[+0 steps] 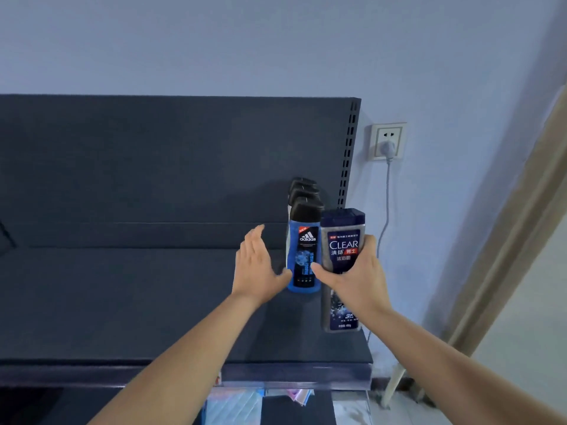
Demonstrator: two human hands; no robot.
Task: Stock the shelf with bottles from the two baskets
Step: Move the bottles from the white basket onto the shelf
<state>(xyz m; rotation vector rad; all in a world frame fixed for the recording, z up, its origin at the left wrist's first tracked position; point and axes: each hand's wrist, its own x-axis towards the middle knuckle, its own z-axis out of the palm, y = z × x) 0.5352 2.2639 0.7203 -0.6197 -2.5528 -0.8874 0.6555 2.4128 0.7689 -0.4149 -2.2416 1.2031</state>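
Head view: grips Clear bottle point(343, 240) upright in right hand point(352, 280), fingers wrapped round it, beside Adidas bottle point(303, 256) on shelf point(122, 302); holds left hand point(254, 268) flat, fingers straight.

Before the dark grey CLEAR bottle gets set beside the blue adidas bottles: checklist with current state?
1. Right hand grips the dark grey translucent CLEAR bottle at mid-body: ok.
2. That bottle upright, label facing out: ok.
3. Row of blue, black-capped adidas bottles standing in line: ok.
4. Left hand open beside the front adidas bottle; contact: cannot tell.
5. Free spot on the dark shelf right of the row: cannot tell, the held bottle hides it.
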